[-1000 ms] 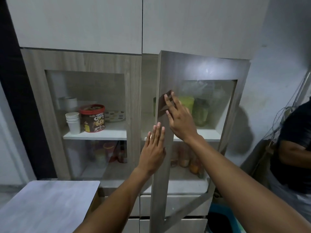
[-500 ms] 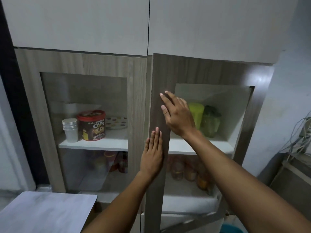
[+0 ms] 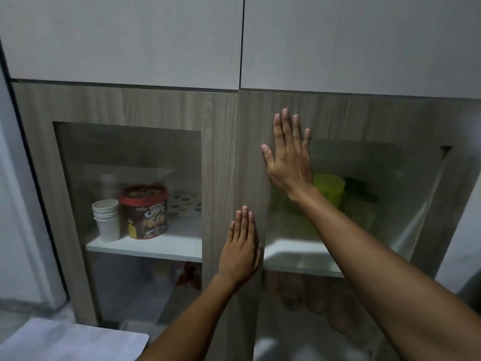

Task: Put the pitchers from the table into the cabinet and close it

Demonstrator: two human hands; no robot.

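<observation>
Left hand [image 3: 240, 246] and right hand [image 3: 289, 155] flat, fingers spread, on the door [image 3: 251, 152]; pitchers [image 3: 329, 190] inside. Closing step; next, check it latched.

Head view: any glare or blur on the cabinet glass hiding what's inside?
Head view: dim overall; streaky glare on the right door glass washes out the green pitchers; lower shelf items are hazy; the left pane's red tub reads clearly; frame edges bow slightly.

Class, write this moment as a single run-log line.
step: closing | right door: flush | left hand: flat on door | right hand: flat on door | green pitchers: inside
</observation>
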